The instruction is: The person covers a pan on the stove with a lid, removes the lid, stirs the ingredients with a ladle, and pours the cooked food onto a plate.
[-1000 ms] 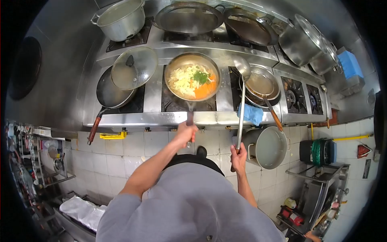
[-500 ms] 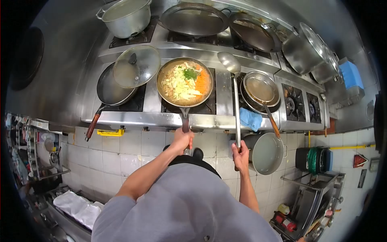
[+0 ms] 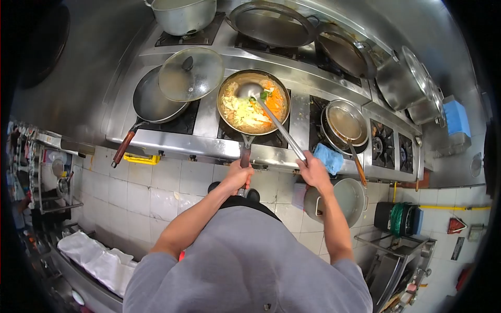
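Note:
My left hand [image 3: 238,175] is wrapped round the handle of a frying pan [image 3: 223,112] over a burner. In the pan lie pale chopped food [image 3: 244,115], orange shreds [image 3: 273,95] and a few green leaves. My right hand [image 3: 314,170] grips the long handle of a metal ladle [image 3: 279,127]. The ladle's bowl rests on or just over the food in the upper part of the pan, hiding some of the food and greens.
Left of the pan, a glass lid [image 3: 201,78] partly covers a dark pan [image 3: 147,99]. A strainer [image 3: 346,122] and blue cloth [image 3: 328,158] are at the right. Below them stands a large pot [image 3: 348,201]. Griddle pans [image 3: 271,25] stand behind.
My right hand has moved up and forward, and the ladle's bowl has swung left from beside the pan to the food inside it. My left hand still holds the pan handle.

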Demonstrator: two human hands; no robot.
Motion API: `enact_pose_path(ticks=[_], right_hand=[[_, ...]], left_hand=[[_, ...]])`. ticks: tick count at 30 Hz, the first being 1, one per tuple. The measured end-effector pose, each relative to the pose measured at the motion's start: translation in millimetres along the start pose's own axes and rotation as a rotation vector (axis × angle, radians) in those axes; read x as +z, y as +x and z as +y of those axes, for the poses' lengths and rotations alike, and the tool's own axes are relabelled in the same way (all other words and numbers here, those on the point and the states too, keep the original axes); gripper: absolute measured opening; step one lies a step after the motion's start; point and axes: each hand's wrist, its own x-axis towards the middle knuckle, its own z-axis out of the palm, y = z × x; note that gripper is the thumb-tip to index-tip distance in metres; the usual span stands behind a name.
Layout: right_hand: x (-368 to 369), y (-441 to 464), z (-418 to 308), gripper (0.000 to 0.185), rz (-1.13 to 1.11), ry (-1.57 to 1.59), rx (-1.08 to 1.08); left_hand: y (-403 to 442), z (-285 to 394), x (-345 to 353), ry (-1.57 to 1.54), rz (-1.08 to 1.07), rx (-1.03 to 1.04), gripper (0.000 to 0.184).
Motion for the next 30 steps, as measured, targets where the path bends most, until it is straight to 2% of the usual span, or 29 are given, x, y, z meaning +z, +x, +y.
enact_pose_path(ticks=[3,6,10,12,15,16,18,19,22,24,26,28,30], right_hand=[[-43,-22,-13,0.021,-0.025,-0.213,-0.037],[-43,-16,-21,0.021,-0.028,-0.258,-0.038],[-7,2,-25,0.022,0.018,-0.261,-0.157],[-25,-10,-22,0.024,0.018,-0.263,-0.169],[-47,-24,-17,0.028,-0.148,-0.09,0.022],[-37,-22,-12,0.028,-0.152,-0.093,0.026],[-7,-15,-2,0.027,-0.047,0.072,0.147],[9,-12,1,0.027,-0.061,0.211,0.161],[-7,-30,-9,0.029,-0.134,0.078,0.122],[-8,-29,0,0.03,-0.107,0.034,0.103],[-3,-19,-3,0.03,0.079,0.054,0.028],[-1,0,-11,0.027,0.061,0.036,0.048],[-1,14,-12,0.024,-0.094,-0.081,-0.054]], left_hand=[[2,0,-2,-0.032,-0.023,0.036,0.013],[1,-1,-2,-0.02,-0.035,0.031,0.013],[-3,4,1,-0.005,-0.017,0.015,0.013],[-2,5,0,0.002,-0.01,0.003,0.014],[0,1,-2,-0.004,-0.015,0.016,0.014],[0,1,-2,-0.002,-0.013,0.011,0.014],[-1,1,-2,-0.001,-0.008,0.008,0.014],[-1,2,-2,-0.012,-0.019,0.009,0.014],[-1,6,-5,-0.004,-0.04,0.008,0.013],[1,6,-2,0.001,-0.052,0.002,0.013],[1,3,-1,0.022,-0.023,0.006,0.012],[0,-3,5,0.017,-0.005,0.028,0.012],[0,0,8,0.015,0.005,0.07,0.012]])
